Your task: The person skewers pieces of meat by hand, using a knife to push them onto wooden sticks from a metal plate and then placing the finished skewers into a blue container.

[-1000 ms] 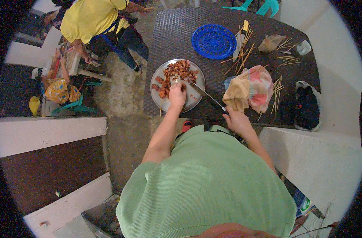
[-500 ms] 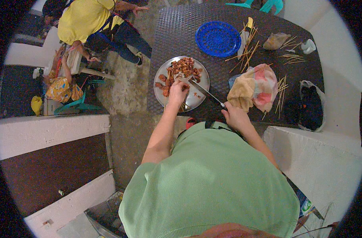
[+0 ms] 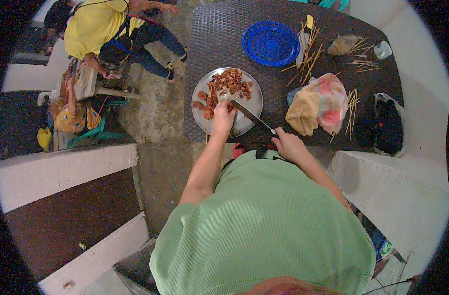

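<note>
My left hand (image 3: 224, 118) is closed on a piece of cooked meat at the lower middle of a round steel plate (image 3: 202, 84). Browned chopped pieces (image 3: 229, 78) are piled toward the plate's back, with larger chunks at its left. My right hand (image 3: 286, 143) grips the handle of a long knife (image 3: 251, 114), whose blade reaches across the plate to just beside my left fingertips. A tan and pink cloth (image 3: 315, 105) lies right of the knife. The underside of my left fingers is hidden.
The dark woven table (image 3: 209, 29) holds a blue perforated tray (image 3: 271, 27), scattered skewers (image 3: 352, 110), another knife (image 3: 305, 37), small bag (image 3: 342, 44), white cup (image 3: 383, 49) and dark-filled bag (image 3: 388, 123). A person in yellow (image 3: 96, 27) and another (image 3: 69, 115) are at the left.
The view has shifted slightly, with the plate now higher and further right in it. My hands keep their hold beside each other. The person in yellow has moved their legs and arms a little.
</note>
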Tool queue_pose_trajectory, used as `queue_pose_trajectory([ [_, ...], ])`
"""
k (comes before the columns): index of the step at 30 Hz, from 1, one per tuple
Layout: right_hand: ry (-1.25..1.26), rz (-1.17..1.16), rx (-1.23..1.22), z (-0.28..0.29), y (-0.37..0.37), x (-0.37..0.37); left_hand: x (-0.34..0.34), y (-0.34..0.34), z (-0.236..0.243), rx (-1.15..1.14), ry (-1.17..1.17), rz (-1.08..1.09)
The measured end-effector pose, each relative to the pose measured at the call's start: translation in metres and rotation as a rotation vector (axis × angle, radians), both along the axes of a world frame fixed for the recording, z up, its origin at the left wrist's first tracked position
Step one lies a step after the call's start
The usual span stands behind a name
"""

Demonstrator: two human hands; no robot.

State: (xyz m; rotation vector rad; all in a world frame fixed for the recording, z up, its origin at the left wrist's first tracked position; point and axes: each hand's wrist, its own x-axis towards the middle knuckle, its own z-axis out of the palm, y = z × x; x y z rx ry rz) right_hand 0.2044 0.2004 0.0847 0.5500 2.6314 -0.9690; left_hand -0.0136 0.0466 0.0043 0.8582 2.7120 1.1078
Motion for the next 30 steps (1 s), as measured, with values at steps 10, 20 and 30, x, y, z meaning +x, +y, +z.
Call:
queue_pose_trajectory([
  [10,-0.161,0.044,0.014,0.002,-0.012,-0.012,0.000,0.001,-0.004,-0.024,-0.011,0.019],
  [20,-0.145,0.074,0.127,-0.009,-0.022,-0.016,0.004,0.007,-0.004,-0.088,-0.041,0.061],
  [30,-0.209,0.071,0.116,0.018,-0.006,0.003,0.011,0.014,-0.013,-0.096,0.051,0.140],
])
